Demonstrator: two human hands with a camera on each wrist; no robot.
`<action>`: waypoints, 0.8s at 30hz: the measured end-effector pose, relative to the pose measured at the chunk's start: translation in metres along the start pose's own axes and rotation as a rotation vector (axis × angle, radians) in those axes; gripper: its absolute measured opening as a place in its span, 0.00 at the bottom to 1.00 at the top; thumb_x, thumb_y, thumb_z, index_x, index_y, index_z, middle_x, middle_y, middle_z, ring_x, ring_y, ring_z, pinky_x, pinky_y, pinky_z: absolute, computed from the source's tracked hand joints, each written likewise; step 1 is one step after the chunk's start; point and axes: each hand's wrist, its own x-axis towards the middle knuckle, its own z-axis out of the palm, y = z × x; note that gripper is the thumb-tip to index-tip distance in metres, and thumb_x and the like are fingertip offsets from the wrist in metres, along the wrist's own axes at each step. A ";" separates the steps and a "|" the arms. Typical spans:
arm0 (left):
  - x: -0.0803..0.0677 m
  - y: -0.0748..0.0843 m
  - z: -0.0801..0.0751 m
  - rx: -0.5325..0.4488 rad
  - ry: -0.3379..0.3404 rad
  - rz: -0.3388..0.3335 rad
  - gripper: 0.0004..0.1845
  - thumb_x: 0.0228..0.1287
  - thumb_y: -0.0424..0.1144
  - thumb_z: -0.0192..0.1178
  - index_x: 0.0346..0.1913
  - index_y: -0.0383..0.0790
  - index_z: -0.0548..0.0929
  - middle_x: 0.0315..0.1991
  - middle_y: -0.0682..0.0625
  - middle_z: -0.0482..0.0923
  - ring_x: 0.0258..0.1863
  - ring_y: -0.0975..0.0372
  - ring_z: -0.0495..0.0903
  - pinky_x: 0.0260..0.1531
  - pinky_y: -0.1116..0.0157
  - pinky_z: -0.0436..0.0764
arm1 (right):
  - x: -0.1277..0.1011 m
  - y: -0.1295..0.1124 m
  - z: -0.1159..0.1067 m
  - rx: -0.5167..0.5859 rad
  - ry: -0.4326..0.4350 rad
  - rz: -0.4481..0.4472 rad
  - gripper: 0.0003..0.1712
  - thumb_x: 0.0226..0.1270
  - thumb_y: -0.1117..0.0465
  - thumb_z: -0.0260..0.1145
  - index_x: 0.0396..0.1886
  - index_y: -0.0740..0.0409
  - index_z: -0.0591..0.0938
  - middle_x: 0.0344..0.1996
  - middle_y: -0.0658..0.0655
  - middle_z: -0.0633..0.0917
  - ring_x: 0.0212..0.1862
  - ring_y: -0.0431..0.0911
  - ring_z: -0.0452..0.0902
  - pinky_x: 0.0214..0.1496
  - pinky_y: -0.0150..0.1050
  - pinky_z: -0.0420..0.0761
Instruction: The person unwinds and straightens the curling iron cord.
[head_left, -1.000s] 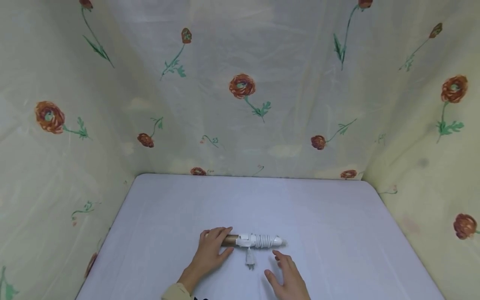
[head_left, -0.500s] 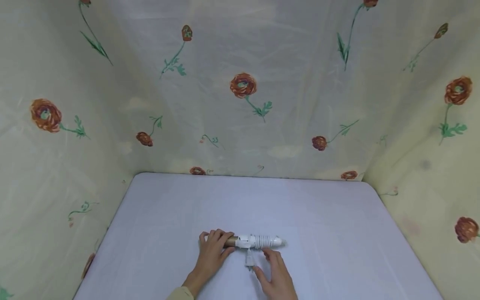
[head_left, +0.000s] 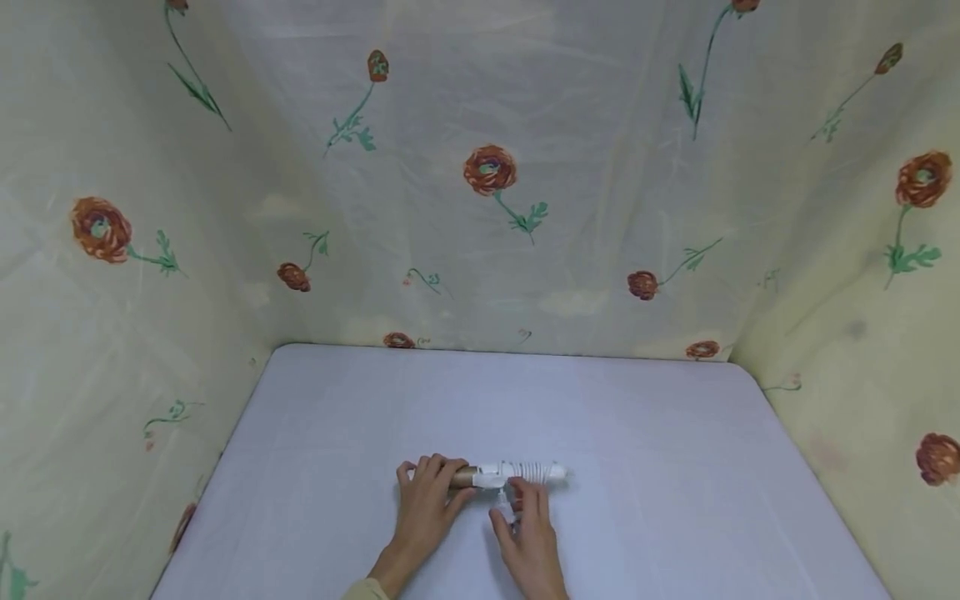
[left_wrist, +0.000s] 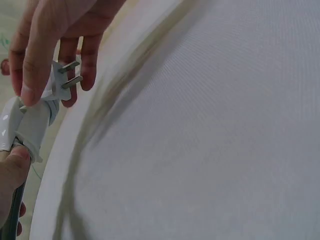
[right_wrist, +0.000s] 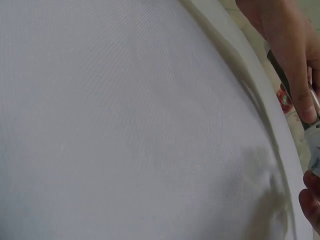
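Observation:
A curling iron (head_left: 489, 480) lies crosswise near the front of the table, with a brown barrel (head_left: 463, 477) on the left and a white handle on the right. Its white cord (head_left: 536, 472) is wound round the handle. My left hand (head_left: 426, 504) grips the barrel, its thumb close to the white part in the left wrist view. Between the thumb and fingers of my right hand (head_left: 531, 533) is the white two-prong plug (left_wrist: 61, 84), prongs pointing outward. In the right wrist view only fingertips (right_wrist: 311, 200) of my right hand show, beside the handle.
A white-covered table (head_left: 637, 442) with rounded far corners surrounds the iron. Cream curtains (head_left: 577, 208) printed with orange flowers hang behind it and along both sides.
My right hand has moved left and forward from the bare cloth to the plug and now pinches it. The left hand keeps its hold, and the curling iron has shifted very slightly.

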 end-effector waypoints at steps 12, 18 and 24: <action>0.008 0.013 -0.013 -0.023 0.053 -0.017 0.22 0.49 0.58 0.66 0.47 0.55 0.82 0.36 0.58 0.79 0.39 0.63 0.73 0.52 0.49 0.59 | 0.004 -0.009 0.003 0.049 0.107 -0.033 0.21 0.63 0.61 0.66 0.53 0.57 0.70 0.37 0.53 0.82 0.35 0.41 0.76 0.34 0.31 0.74; 0.011 0.011 -0.016 -0.004 0.088 -0.039 0.22 0.49 0.59 0.67 0.45 0.54 0.83 0.36 0.56 0.80 0.38 0.62 0.74 0.50 0.50 0.59 | 0.009 -0.013 0.000 0.082 0.110 -0.059 0.14 0.66 0.64 0.62 0.50 0.58 0.73 0.34 0.53 0.84 0.29 0.35 0.74 0.29 0.28 0.74; 0.006 0.008 -0.020 -0.004 0.064 -0.045 0.21 0.49 0.60 0.67 0.44 0.55 0.84 0.38 0.56 0.82 0.39 0.61 0.76 0.50 0.49 0.59 | 0.007 -0.017 -0.007 0.102 0.177 -0.103 0.10 0.61 0.68 0.65 0.42 0.59 0.78 0.32 0.53 0.85 0.24 0.32 0.69 0.26 0.27 0.71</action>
